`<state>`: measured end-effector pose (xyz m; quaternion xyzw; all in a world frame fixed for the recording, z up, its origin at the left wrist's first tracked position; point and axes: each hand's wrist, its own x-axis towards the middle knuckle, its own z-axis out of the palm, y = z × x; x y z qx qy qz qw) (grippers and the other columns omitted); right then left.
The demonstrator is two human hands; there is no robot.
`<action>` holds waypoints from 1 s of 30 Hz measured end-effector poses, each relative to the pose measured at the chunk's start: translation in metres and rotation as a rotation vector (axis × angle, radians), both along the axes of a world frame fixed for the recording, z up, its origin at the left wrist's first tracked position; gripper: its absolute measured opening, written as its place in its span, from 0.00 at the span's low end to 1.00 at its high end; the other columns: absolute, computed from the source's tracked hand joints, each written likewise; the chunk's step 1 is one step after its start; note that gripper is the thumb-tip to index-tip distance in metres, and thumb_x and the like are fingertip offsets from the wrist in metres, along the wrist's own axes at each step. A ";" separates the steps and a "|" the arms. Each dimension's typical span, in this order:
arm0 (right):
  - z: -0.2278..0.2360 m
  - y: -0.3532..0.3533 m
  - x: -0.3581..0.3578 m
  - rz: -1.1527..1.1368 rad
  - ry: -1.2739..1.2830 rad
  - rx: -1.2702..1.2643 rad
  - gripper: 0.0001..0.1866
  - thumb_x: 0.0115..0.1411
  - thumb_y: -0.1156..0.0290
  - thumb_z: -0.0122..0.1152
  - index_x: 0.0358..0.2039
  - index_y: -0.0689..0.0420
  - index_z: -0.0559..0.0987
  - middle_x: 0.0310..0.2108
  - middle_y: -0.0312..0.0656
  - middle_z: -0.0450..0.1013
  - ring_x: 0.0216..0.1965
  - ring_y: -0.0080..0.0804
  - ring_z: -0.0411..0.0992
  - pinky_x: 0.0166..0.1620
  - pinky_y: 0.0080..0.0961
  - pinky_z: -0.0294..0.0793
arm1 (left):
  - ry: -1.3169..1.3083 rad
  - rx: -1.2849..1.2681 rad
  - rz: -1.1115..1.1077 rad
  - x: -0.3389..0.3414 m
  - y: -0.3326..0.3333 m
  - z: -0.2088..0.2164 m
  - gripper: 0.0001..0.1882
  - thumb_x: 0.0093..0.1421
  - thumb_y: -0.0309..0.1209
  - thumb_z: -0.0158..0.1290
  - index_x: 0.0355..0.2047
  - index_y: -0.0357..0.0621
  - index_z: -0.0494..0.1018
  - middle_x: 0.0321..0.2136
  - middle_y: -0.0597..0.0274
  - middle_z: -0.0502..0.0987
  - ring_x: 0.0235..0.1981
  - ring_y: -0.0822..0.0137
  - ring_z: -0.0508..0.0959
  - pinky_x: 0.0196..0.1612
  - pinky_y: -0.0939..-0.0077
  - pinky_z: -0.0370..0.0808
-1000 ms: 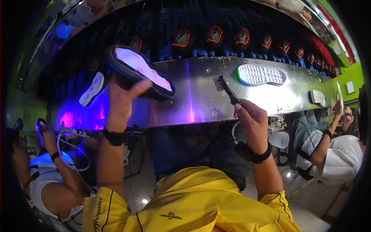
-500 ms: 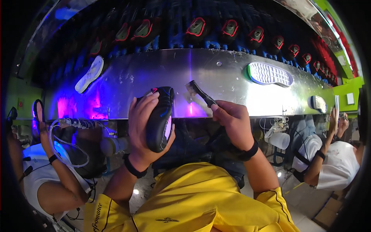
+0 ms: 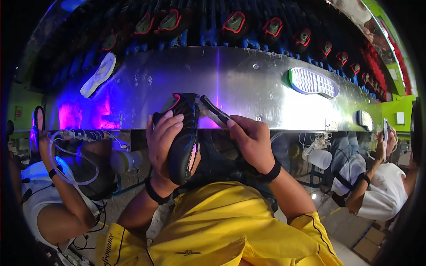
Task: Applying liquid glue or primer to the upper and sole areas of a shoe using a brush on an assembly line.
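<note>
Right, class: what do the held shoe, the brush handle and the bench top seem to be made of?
Shoe: perhaps synthetic leather, black with a soft sheen; real leather is possible.
Brush handle: likely hard plastic, dark, smooth and rigid-looking.
Bench top: metal, probably steel, silvery grey with blurred reflections and strong glare.

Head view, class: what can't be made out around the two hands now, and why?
In the head view:
Left hand: palm hidden behind the black shoe.
Pale underside: mostly turned away from the camera.
Brush: bristles blurred, so contact with the shoe is unclear.
Yellow shirt: cut off by the lower edge.
</note>
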<state>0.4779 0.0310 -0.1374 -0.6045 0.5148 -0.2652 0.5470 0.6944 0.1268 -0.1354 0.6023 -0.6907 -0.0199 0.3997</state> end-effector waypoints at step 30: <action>0.042 0.043 -0.029 0.056 -0.255 -0.007 0.12 0.71 0.72 0.68 0.46 0.69 0.85 0.28 0.46 0.79 0.28 0.28 0.74 0.34 0.25 0.72 | 0.015 0.064 0.032 -0.013 -0.012 0.025 0.43 0.48 0.24 0.71 0.66 0.40 0.68 0.62 0.47 0.77 0.68 0.41 0.74 0.76 0.37 0.58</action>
